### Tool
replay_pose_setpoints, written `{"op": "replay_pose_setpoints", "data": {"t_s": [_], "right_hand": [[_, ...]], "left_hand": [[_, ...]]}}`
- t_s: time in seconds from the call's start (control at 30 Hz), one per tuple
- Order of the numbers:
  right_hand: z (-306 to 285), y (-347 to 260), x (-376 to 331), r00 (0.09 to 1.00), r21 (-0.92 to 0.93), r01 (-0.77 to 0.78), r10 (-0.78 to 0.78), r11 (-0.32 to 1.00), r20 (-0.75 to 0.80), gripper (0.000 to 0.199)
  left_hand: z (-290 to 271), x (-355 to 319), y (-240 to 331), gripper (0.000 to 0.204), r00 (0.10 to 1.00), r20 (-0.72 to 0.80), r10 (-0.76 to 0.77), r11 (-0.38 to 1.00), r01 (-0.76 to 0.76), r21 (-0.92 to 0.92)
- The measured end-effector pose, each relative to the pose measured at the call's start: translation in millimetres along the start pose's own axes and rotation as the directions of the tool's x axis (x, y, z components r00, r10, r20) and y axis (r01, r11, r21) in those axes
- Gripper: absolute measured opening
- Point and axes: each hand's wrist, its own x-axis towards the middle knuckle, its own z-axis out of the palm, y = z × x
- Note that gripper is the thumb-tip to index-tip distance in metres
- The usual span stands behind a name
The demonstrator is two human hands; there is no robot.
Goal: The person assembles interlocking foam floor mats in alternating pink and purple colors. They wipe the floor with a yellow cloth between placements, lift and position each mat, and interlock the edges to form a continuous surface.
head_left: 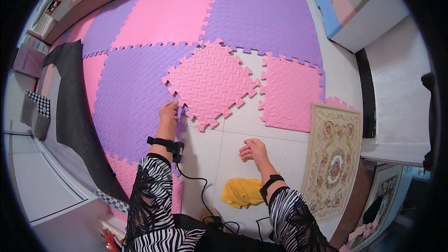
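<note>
A small pink foam mat tile (212, 81) with jigsaw edges lies turned like a diamond. Its left corner overlaps a large purple foam tile (135, 98), and its right corner reaches close to another pink foam tile (287, 93). Just below its left corner is my left hand (169, 112), fingers loosely bent and nothing seen in them; whether a fingertip touches the tile I cannot tell. My right hand (253, 150) hovers over the pale floor below the tile, fingers loosely curled, slightly apart and holding nothing. Beneath it a yellow cloth (242, 192) lies crumpled near my right wrist.
A patterned beige rug (332, 161) lies at the right. Larger pink and purple tiles spread across the far floor. A dark grey mat (77, 112) stands along the left side. Pastel drawers (343, 2) stand far right. A black cable (204, 186) hangs from my left wrist strap.
</note>
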Motion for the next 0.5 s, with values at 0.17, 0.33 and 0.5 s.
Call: {"op": "replay_pose_setpoints", "data": {"t_s": [0.17, 0.33, 0.5], "right_hand": [[1.1, -1.9, -1.3, 1.0, 0.027, -0.008, 0.007, 1.0, 0.011, 0.023], [1.8, -3.9, -2.1, 1.0, 0.011, -0.007, 0.006, 1.0, 0.009, 0.022], [2.1, -3.6, -2.0, 1.0, -0.008, -0.018, 0.018, 1.0, -0.002, 0.022]], "left_hand": [[32.7, -10.7, -22.0, 0.058, 0.969, -0.148, 0.197, 0.98, -0.2, -0.01], [40.6, -44.2, -45.5, 0.062, 0.997, -0.058, 0.05, 0.999, -0.05, 0.006], [47.7, -59.0, -39.3, 0.04, 0.996, -0.003, -0.092, 0.982, 0.09, -0.166]]}}
